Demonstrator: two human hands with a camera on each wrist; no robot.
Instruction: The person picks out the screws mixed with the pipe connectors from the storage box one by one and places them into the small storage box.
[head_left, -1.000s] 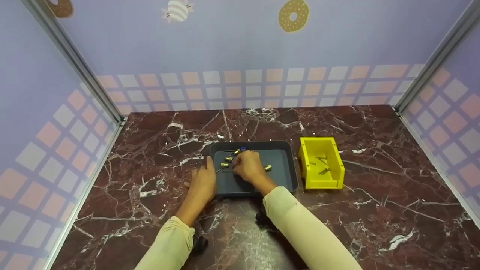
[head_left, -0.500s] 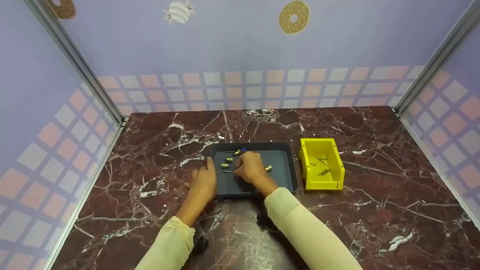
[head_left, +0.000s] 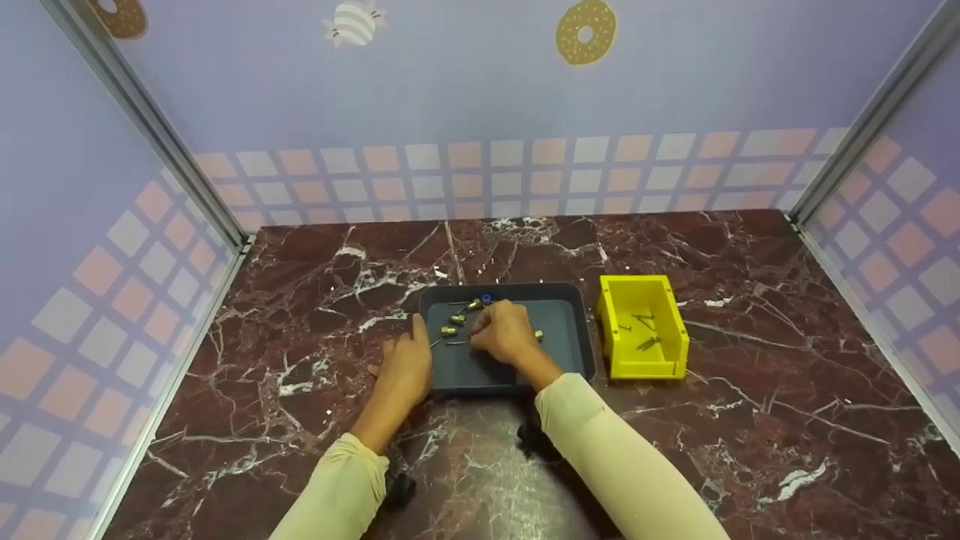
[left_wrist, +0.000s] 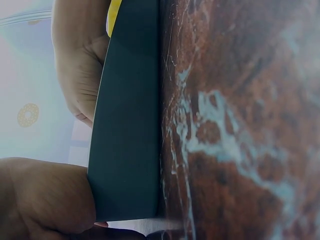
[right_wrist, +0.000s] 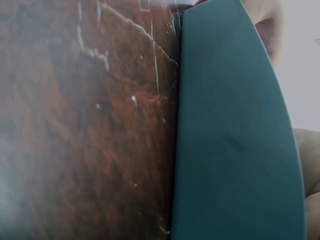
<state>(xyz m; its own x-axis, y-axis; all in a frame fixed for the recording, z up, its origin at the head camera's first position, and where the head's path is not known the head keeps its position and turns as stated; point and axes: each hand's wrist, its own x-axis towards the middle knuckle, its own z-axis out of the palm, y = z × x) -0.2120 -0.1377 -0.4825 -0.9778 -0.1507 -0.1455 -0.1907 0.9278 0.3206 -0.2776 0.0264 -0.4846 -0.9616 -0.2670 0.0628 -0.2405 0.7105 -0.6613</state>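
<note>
My left hand [head_left: 405, 367] rests against the left side of a dark grey tray [head_left: 517, 388], its fingers relaxed along the outer wall. Over the middle of the tray, my right hand [head_left: 504, 334] reaches down with bent fingers; I cannot tell whether it pinches anything. A thin metal rod [head_left: 456, 343] shows just left of its fingertips. Several small brass fittings lie in the tray: one brass fitting [head_left: 448, 331] with a thin shaft, another brass fitting [head_left: 457, 320], and one at the back beside a blue ring [head_left: 486, 298]. Right of the hand lies a partly hidden brass fitting [head_left: 538, 335].
A yellow bin [head_left: 649, 370] with several small screws [head_left: 647, 343] stands right of the tray. The table [head_left: 750, 435] has a dark red marbled top, with patterned panels [head_left: 487, 97] at the back and sides. White specks dot the table behind the tray.
My right hand has shifted slightly right, covering more of the brass fitting beside it. The left hand, tray and bin stay where they were.
</note>
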